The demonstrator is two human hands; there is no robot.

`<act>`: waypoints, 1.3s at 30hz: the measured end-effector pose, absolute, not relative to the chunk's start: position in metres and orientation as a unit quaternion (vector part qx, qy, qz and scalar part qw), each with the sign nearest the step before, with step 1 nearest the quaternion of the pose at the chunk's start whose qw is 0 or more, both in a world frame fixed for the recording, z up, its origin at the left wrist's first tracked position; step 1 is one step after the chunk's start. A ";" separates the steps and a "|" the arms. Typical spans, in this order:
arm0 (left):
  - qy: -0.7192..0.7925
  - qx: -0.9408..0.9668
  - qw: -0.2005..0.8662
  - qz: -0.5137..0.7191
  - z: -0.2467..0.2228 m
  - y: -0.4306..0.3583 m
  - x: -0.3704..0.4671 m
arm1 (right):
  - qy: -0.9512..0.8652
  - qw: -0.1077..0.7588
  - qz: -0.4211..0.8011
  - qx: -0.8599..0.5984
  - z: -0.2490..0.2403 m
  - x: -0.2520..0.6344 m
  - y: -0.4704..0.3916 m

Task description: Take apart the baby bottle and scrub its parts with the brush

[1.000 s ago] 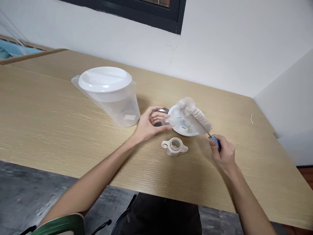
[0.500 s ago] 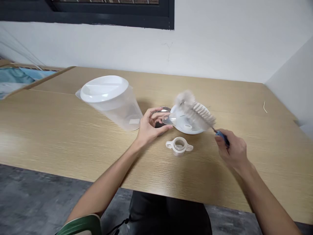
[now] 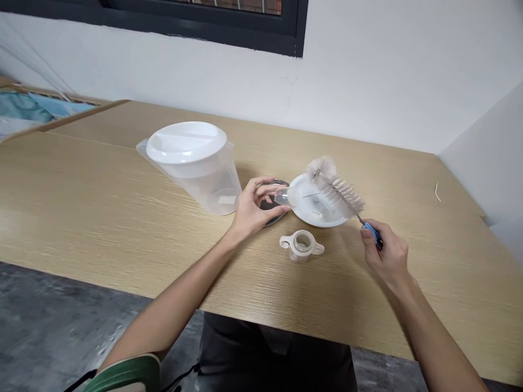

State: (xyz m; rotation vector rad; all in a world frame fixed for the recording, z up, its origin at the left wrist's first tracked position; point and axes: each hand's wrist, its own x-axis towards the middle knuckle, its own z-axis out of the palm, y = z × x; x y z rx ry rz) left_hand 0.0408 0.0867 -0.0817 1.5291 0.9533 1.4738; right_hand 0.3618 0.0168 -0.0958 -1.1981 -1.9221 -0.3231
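Note:
My left hand is closed around a small clear plastic piece with a flared rim, held at the left edge of a white bowl. In my right hand is a bottle brush, gripped by its blue handle. The pale bristles hang over the bowl, with their bushy tip up and to the left. Inside the bowl lies a small whitish piece; the brush hides part of the inside. Nearer me a small open bottle with two white side handles stands upright.
A translucent pitcher with a white lid stands left of my left hand. Beneath that hand lies a dark round disc with a shiny rim. A thin pale strip rests on the table at far right.
The view has tilted and shifted slightly. Both hands keep their hold, and the brush stays over the bowl. More of the dark disc shows under my left hand.

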 end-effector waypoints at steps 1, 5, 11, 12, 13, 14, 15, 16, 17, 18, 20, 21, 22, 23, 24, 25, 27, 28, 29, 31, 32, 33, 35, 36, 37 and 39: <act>0.377 0.604 0.392 0.583 -0.083 0.087 0.041 | -0.773 0.412 -0.124 -0.466 -0.096 0.360 0.015; 0.370 0.610 0.384 0.586 -0.086 0.089 0.040 | -0.822 0.368 -0.077 -0.428 -0.094 0.353 0.014; 0.371 0.618 0.380 0.579 -0.079 0.085 0.041 | -0.785 0.383 -0.120 -0.471 -0.094 0.359 0.020; 0.375 0.619 0.380 0.577 -0.079 0.084 0.041 | -0.775 0.392 -0.128 -0.479 -0.094 0.361 0.021; 0.378 0.620 0.379 0.574 -0.079 0.084 0.041 | -0.769 0.398 -0.132 -0.483 -0.094 0.362 0.020; 0.382 0.621 0.375 0.573 -0.080 0.084 0.040 | -0.767 0.403 -0.132 -0.481 -0.094 0.363 0.020; 0.386 0.624 0.369 0.571 -0.081 0.084 0.040 | -0.772 0.404 -0.128 -0.473 -0.093 0.362 0.018; 0.389 0.628 0.362 0.569 -0.083 0.084 0.039 | -0.782 0.402 -0.122 -0.460 -0.092 0.361 0.017; 0.392 0.631 0.355 0.567 -0.084 0.085 0.039 | -0.796 0.396 -0.114 -0.444 -0.091 0.359 0.015; 0.395 0.633 0.350 0.567 -0.085 0.085 0.038 | -0.810 0.386 -0.106 -0.428 -0.090 0.357 0.013; 0.399 0.633 0.345 0.566 -0.086 0.085 0.038 | -0.831 0.364 -0.095 -0.410 -0.088 0.353 0.011; 0.398 0.633 0.346 0.567 -0.086 0.085 0.038 | -0.834 0.358 -0.095 -0.410 -0.088 0.352 0.011; 0.394 0.633 0.347 0.569 -0.085 0.084 0.039 | -0.830 0.356 -0.100 -0.417 -0.087 0.352 0.012; 0.386 0.634 0.350 0.571 -0.083 0.084 0.039 | -0.822 0.359 -0.106 -0.430 -0.087 0.352 0.013; 0.377 0.634 0.356 0.574 -0.082 0.083 0.040 | -0.809 0.365 -0.115 -0.445 -0.088 0.353 0.014; 0.367 0.632 0.363 0.578 -0.081 0.082 0.040 | -0.795 0.374 -0.124 -0.461 -0.088 0.355 0.015; 0.353 0.624 0.383 0.583 -0.079 0.082 0.041 | -0.769 0.391 -0.140 -0.486 -0.089 0.358 0.018; 0.348 0.619 0.392 0.585 -0.079 0.082 0.041 | -0.759 0.398 -0.146 -0.494 -0.089 0.359 0.018; 0.343 0.615 0.400 0.587 -0.079 0.082 0.041 | -0.753 0.403 -0.150 -0.499 -0.089 0.360 0.019; 0.338 0.609 0.411 0.589 -0.079 0.083 0.041 | -0.748 0.408 -0.150 -0.502 -0.089 0.359 0.018; 0.338 0.607 0.414 0.589 -0.079 0.083 0.041 | -0.748 0.408 -0.146 -0.502 -0.088 0.357 0.018; 0.339 0.605 0.415 0.589 -0.079 0.083 0.040 | -0.751 0.408 -0.142 -0.499 -0.088 0.355 0.017; 0.344 0.601 0.419 0.588 -0.078 0.083 0.040 | -0.759 0.405 -0.136 -0.492 -0.087 0.352 0.016; 0.345 0.598 0.421 0.588 -0.078 0.083 0.040 | -0.762 0.403 -0.133 -0.488 -0.087 0.351 0.015; 0.346 0.595 0.422 0.589 -0.078 0.084 0.040 | -0.765 0.401 -0.131 -0.487 -0.086 0.350 0.015; 0.348 0.586 0.426 0.595 -0.078 0.085 0.040 | -0.768 0.399 -0.128 -0.485 -0.086 0.350 0.014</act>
